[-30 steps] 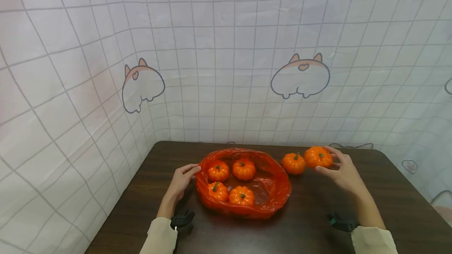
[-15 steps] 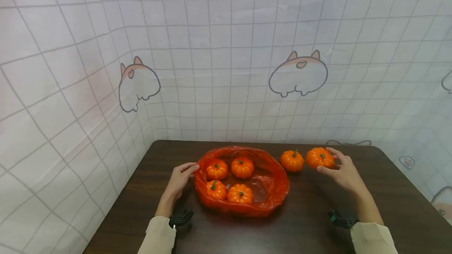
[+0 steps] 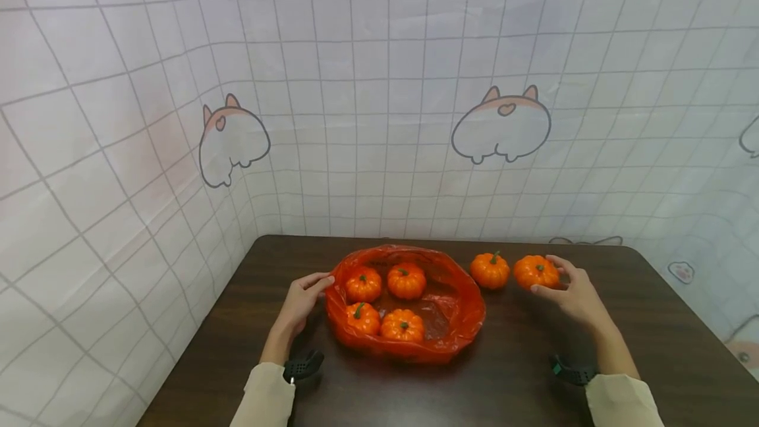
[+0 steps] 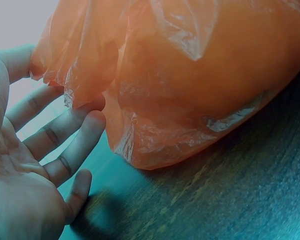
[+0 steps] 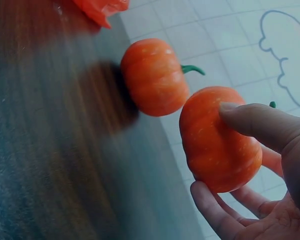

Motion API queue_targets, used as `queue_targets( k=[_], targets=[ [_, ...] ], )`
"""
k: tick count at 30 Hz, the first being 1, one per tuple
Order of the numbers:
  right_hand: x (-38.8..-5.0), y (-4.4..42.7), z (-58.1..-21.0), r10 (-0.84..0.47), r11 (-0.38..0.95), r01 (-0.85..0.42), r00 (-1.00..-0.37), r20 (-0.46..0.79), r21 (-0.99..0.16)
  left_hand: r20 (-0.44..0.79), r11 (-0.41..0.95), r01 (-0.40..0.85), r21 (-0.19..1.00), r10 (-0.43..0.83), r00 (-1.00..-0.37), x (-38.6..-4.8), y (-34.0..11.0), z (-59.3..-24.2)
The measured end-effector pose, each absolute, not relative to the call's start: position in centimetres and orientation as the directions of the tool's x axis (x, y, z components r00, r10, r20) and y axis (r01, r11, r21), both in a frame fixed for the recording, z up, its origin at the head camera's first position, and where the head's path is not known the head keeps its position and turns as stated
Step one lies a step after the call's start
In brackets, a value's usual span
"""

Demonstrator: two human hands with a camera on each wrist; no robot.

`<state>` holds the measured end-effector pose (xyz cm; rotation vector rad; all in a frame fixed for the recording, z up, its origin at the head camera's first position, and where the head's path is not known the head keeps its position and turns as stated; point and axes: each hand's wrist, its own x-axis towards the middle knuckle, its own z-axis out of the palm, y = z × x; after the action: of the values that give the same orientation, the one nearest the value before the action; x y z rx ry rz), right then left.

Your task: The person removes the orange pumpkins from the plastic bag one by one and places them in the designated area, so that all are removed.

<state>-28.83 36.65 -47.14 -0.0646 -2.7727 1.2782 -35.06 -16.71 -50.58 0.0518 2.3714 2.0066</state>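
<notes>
My left hand (image 3: 301, 302) pinches the left rim of a red plastic bag (image 3: 409, 352), thumb on one side of the film and fingertips on the other, as the left wrist view shows. The bag's mouth gapes wide, and several small orange pumpkins sit inside, such as the front pumpkin (image 3: 403, 326). My right hand (image 3: 578, 292) grips another small pumpkin (image 3: 536, 272) between thumb and fingers. In the right wrist view this gripped pumpkin (image 5: 215, 140) appears close to a second pumpkin (image 5: 154, 77), which stands on the table right of the bag.
A dark wooden table (image 3: 462, 394) carries everything. Behind it and along the left side hangs a white gridded cloth (image 3: 379, 150) with cartoon dog drawings. A dark band (image 3: 572, 371) is on the right wrist.
The pumpkin in my right hand has sunk slightly towards the table. The left hand keeps its grip on the bag rim. The head view has shifted a little.
</notes>
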Motion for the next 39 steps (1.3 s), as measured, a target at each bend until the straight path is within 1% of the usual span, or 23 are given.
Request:
queue_targets(
  k=[9, 17, 30, 36, 39],
  targets=[
    [-29.3, 36.7, -48.7, 0.076, 0.681, 0.017, -0.996, 0.048, -0.732, -0.005, 0.16, 0.0, 0.987, 0.028, -1.0, -35.1, -16.6, -50.6],
    [-29.9, 36.7, -49.6, 0.081, 0.663, 0.006, -0.995, 0.064, -0.748, -0.013, 0.163, -0.008, 0.987, 0.034, -0.999, -35.4, -16.6, -50.7],
    [-30.1, 36.3, -50.2, 0.153, 0.629, 0.095, -0.988, 0.004, -0.772, -0.007, 0.161, -0.003, 0.987, 0.026, -1.0, -35.0, -16.7, -50.6],
    [-30.4, 36.3, -50.3, 0.163, 0.617, 0.121, -0.986, -0.024, -0.777, -0.015, 0.17, -0.012, 0.985, 0.019, -1.0, -35.1, -16.6, -50.7],
    [-30.6, 36.2, -50.3, 0.167, 0.618, 0.124, -0.986, -0.025, -0.776, -0.014, 0.169, -0.009, 0.986, 0.03, -0.999, -34.4, -16.4, -49.6]
  ],
)
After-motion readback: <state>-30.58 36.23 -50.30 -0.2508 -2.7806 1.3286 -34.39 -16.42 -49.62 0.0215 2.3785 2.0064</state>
